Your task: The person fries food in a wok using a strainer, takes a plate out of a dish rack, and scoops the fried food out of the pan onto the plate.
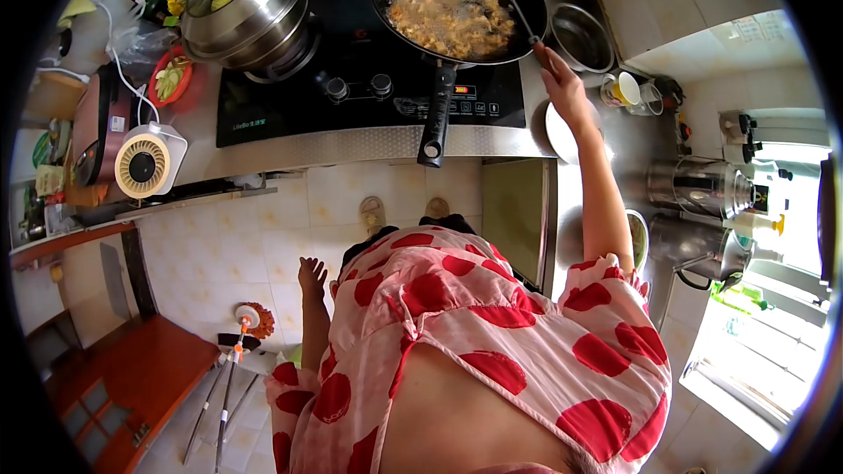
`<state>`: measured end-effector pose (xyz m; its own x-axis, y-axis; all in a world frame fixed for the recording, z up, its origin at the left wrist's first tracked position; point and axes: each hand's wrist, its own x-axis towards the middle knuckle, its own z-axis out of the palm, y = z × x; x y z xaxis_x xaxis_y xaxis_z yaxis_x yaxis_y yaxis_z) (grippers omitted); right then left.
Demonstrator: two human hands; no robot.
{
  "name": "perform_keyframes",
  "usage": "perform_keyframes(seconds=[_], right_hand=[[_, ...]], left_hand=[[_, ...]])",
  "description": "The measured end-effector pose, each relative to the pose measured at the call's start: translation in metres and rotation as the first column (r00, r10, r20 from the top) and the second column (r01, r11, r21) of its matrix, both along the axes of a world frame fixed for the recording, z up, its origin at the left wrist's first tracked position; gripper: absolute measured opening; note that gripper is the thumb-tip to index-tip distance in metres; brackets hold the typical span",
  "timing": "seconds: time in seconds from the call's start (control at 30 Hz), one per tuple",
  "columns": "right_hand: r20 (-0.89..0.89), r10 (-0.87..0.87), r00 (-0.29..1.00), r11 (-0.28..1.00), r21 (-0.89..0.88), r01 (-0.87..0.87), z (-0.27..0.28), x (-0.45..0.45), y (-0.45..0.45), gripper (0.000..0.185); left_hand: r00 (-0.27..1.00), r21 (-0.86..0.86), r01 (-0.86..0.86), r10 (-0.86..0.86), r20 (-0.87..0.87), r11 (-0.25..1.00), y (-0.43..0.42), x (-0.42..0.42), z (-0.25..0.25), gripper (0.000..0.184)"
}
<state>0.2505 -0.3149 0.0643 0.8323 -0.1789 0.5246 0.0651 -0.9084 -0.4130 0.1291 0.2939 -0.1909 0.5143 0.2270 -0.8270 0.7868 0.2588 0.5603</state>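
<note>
The steel counter runs in front of me, a black cooktop set into it. Left of my right hand, the cooktop bears the wok, with the lidded steel pot farther left. On the counter, a metal bowl sits just beyond my grip, a white plate is partly hidden by my forearm, and a mug stands to the right.
</note>
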Motion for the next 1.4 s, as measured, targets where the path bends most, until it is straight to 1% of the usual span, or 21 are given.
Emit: perform_keyframes(seconds=[0.03, 0.07, 0.1, 0.17, 0.23, 0.3, 0.37, 0.47, 0.5, 0.57, 0.63, 0.7, 0.83, 0.9, 1.03, 1.1, 1.17, 1.23, 1.3, 1.37, 1.4], right_hand=[[-0.192, 0.084, 0.978, 0.869, 0.495, 0.023, 0.000, 0.003, 0.001, 0.042], [-0.258, 0.180, 0.949, 0.711, 0.701, 0.056, 0.000, 0.004, 0.003, 0.042], [-0.309, 0.250, 0.917, 0.515, 0.845, 0.145, 0.004, 0.006, 0.007, 0.042], [-0.171, 0.419, 0.892, 0.066, 0.985, 0.158, 0.012, 0.004, 0.016, 0.043], [-0.167, 0.434, 0.885, 0.054, 0.986, 0.160, 0.025, -0.006, 0.027, 0.044], [-0.284, 0.422, 0.861, 0.223, 0.953, 0.204, 0.042, -0.021, 0.039, 0.043], [-0.313, 0.390, 0.866, 0.268, 0.938, 0.218, 0.053, -0.036, 0.047, 0.042], [-0.367, 0.304, 0.879, 0.556, 0.818, 0.149, 0.064, -0.057, 0.052, 0.041], [-0.368, 0.300, 0.880, 0.556, 0.817, 0.152, 0.067, -0.063, 0.052, 0.041], [-0.452, 0.213, 0.866, 0.724, 0.668, 0.171, 0.081, -0.078, 0.056, 0.040], [-0.410, 0.229, 0.883, 0.713, 0.688, 0.135, 0.087, -0.088, 0.058, 0.040], [-0.486, 0.149, 0.861, 0.798, 0.573, 0.186, 0.085, -0.096, 0.056, 0.039], [-0.466, 0.070, 0.882, 0.843, 0.500, 0.198, 0.089, -0.096, 0.065, 0.039], [-0.378, 0.035, 0.925, 0.833, 0.522, 0.181, 0.089, -0.095, 0.064, 0.039], [-0.450, 0.150, 0.880, 0.712, 0.667, 0.220, 0.083, -0.090, 0.062, 0.039], [-0.475, 0.158, 0.866, 0.722, 0.654, 0.227, 0.074, -0.080, 0.066, 0.039], [-0.449, 0.133, 0.883, 0.676, 0.693, 0.251, 0.067, -0.069, 0.068, 0.039], [-0.408, 0.115, 0.906, 0.702, 0.678, 0.217, 0.065, -0.066, 0.067, 0.040], [-0.358, 0.163, 0.920, 0.638, 0.749, 0.178, 0.074, -0.070, 0.071, 0.041], [-0.434, 0.158, 0.887, 0.676, 0.702, 0.224, 0.079, -0.070, 0.075, 0.042], [-0.460, 0.221, 0.860, 0.622, 0.745, 0.239, 0.075, -0.069, 0.076, 0.042]], left_hand=[[1.000, 0.000, -0.001, 0.001, -0.005, 1.000, 0.000, -0.002, 0.000, 0.064], [1.000, 0.005, 0.001, -0.001, -0.014, 1.000, 0.001, -0.003, 0.001, 0.065], [1.000, 0.007, -0.001, 0.001, -0.014, 1.000, 0.003, -0.005, -0.001, 0.065], [1.000, -0.007, 0.002, -0.002, -0.007, 1.000, 0.006, -0.007, -0.004, 0.065], [1.000, -0.001, -0.009, 0.009, -0.006, 1.000, 0.005, -0.005, -0.002, 0.065], [1.000, 0.006, -0.024, 0.024, -0.009, 1.000, 0.005, -0.006, 0.000, 0.065], [1.000, 0.002, -0.016, 0.016, 0.006, 1.000, 0.006, -0.006, 0.000, 0.065], [1.000, -0.005, -0.003, 0.003, -0.004, 1.000, 0.006, -0.003, -0.002, 0.065], [1.000, -0.005, 0.001, -0.001, -0.004, 1.000, 0.006, -0.001, -0.003, 0.065], [1.000, -0.008, 0.016, -0.016, 0.002, 1.000, 0.005, 0.001, -0.005, 0.065], [1.000, -0.012, 0.027, -0.026, 0.008, 1.000, 0.004, 0.007, -0.006, 0.065], [0.999, -0.016, 0.034, -0.034, 0.012, 0.999, 0.002, 0.010, -0.007, 0.065], [0.999, -0.016, 0.048, -0.047, 0.019, 0.999, 0.000, 0.020, -0.005, 0.064], [0.999, -0.016, 0.041, -0.041, 0.019, 0.999, -0.003, 0.021, -0.004, 0.064], [0.999, -0.010, 0.046, -0.046, 0.006, 0.999, -0.002, 0.020, -0.003, 0.063], [0.999, -0.008, 0.045, -0.045, -0.005, 0.999, -0.002, 0.019, -0.003, 0.063], [0.999, -0.011, 0.044, -0.044, 0.007, 0.999, -0.001, 0.018, -0.002, 0.064], [0.999, -0.016, 0.029, -0.029, 0.019, 0.999, 0.002, 0.015, -0.004, 0.064], [0.999, -0.018, 0.021, -0.021, 0.024, 1.000, 0.005, 0.011, -0.003, 0.065], [1.000, 0.003, 0.004, -0.004, -0.006, 1.000, 0.005, 0.008, -0.002, 0.065], [1.000, 0.004, 0.004, -0.004, -0.007, 1.000, 0.004, 0.005, -0.001, 0.065]])
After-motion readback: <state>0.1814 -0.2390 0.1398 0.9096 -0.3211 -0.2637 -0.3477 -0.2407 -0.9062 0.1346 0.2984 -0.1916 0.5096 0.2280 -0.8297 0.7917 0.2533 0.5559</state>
